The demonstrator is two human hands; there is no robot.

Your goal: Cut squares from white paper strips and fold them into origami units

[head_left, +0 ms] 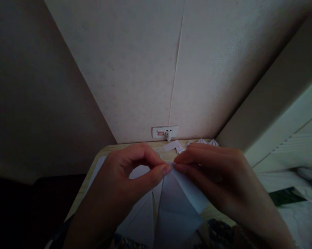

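Observation:
A sheet of white paper point(175, 211) with creases hangs from my fingertips above a small wooden table. My left hand point(127, 180) pinches its top corner between thumb and forefinger. Close beside it, my right hand point(215, 173) pinches the same top end, and a folded flap slopes down to the right below it. The fingertips of both hands nearly meet. More white paper point(137, 219) lies beneath on the left, partly covered by my left hand and the held sheet.
Several folded paper pieces point(213, 142) and a paper strip point(172, 145) lie at the back of the table point(109, 149). A wall socket point(174, 131) with a plug stands just behind. A cabinet point(283, 128) flanks the right side, with a dark green item point(287, 196) below.

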